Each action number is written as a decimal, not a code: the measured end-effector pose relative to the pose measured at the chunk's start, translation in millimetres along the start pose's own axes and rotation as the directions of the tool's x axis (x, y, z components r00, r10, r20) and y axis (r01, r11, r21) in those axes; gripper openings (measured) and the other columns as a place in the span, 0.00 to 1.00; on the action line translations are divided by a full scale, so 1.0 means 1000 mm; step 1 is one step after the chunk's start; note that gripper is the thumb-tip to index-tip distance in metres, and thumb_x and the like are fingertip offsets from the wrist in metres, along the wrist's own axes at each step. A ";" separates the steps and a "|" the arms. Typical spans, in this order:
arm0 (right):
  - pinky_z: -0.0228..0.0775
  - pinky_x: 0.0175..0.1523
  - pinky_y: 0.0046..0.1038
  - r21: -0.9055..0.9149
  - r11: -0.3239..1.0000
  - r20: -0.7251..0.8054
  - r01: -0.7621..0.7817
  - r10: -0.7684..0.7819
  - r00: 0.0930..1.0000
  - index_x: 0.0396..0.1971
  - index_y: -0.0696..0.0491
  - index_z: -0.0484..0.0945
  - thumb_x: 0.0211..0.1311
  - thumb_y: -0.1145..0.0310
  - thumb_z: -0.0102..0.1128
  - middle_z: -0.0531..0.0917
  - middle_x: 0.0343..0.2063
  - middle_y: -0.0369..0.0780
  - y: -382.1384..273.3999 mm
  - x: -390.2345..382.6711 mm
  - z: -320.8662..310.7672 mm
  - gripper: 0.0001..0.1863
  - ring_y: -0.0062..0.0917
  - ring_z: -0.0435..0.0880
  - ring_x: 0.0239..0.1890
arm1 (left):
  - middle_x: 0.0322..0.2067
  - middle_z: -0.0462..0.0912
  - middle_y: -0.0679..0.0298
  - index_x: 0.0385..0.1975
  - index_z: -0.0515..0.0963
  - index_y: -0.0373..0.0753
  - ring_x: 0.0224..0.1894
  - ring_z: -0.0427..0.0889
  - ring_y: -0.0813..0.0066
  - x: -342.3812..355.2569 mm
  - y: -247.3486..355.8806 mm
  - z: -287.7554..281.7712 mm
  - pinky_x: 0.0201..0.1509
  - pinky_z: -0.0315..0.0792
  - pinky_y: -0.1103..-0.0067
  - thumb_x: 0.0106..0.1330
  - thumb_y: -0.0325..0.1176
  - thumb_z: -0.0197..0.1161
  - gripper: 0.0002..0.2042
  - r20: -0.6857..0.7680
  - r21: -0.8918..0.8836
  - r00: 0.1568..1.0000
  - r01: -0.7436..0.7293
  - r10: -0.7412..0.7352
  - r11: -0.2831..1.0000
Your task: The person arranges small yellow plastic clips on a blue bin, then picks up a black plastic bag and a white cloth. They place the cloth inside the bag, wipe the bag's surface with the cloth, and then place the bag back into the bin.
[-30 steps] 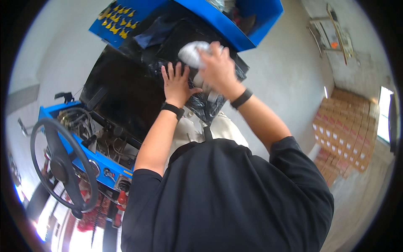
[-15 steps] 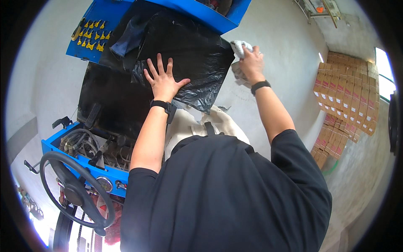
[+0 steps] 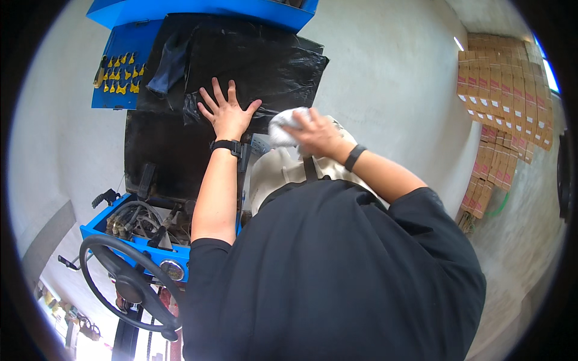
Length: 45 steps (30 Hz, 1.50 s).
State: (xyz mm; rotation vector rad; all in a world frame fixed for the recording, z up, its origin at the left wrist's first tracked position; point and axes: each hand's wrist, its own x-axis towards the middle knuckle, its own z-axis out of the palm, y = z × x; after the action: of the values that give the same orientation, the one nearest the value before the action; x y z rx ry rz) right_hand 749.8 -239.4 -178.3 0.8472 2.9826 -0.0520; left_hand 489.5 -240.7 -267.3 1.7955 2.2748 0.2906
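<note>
My left hand [image 3: 230, 114] lies flat with fingers spread on a seat covered in black plastic sheeting [image 3: 259, 66]. A white cloth [image 3: 286, 127] is bunched in my right hand [image 3: 319, 133], close to the near edge of the sheeting and over my light trousers [image 3: 268, 171]. Motion slightly blurs the cloth and that hand. To the left of the sheeting lies a dark blue cloth [image 3: 170, 67], crumpled on the black surface.
Several yellow-headed keys or clips [image 3: 123, 75] sit on a blue panel [image 3: 123, 45] at the far left. Nearer are exposed hoses [image 3: 141, 213] and a black steering wheel [image 3: 129, 286]. Stacked cardboard boxes [image 3: 506, 90] stand on the right.
My right hand has swung left and nearer with the white cloth, from beyond the sheeting's right edge. My left hand stays spread on the sheeting. The whole view has shifted somewhat.
</note>
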 end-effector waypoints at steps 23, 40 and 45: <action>0.82 0.50 0.43 -0.012 0.877 0.170 -0.480 0.475 0.863 0.53 0.45 0.84 0.56 0.69 0.61 0.75 0.57 0.50 0.102 0.184 -0.013 0.22 0.52 0.82 0.48 | 0.80 0.40 0.56 0.75 0.56 0.53 0.80 0.33 0.38 -0.001 0.003 -0.008 0.77 0.33 0.40 0.53 0.73 0.66 0.52 -0.017 -0.055 0.999 0.029 -0.030 0.998; 0.77 0.56 0.46 -0.094 0.773 0.346 -0.628 0.617 0.707 0.56 0.42 0.81 0.59 0.71 0.57 0.72 0.62 0.49 0.254 -0.102 0.005 0.23 0.53 0.78 0.54 | 0.75 0.55 0.53 0.69 0.68 0.41 0.77 0.50 0.39 0.004 0.096 -0.074 0.77 0.49 0.47 0.53 0.58 0.75 0.45 -0.012 0.348 1.000 0.022 -0.019 0.937; 0.78 0.58 0.45 -0.249 0.702 0.599 -0.667 0.653 0.464 0.57 0.40 0.83 0.60 0.69 0.58 0.73 0.59 0.46 0.313 -0.178 0.037 0.23 0.50 0.80 0.55 | 0.77 0.50 0.47 0.78 0.52 0.44 0.75 0.53 0.34 -0.052 0.208 -0.072 0.71 0.59 0.42 0.57 0.45 0.74 0.49 0.253 0.227 0.966 -0.010 -0.049 0.974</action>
State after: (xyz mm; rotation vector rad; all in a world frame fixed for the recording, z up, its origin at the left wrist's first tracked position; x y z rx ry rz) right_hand 1067.2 -68.0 -213.5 1.5487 1.8360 -0.2860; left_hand 672.6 -244.7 -134.1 1.7913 2.2105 -0.2053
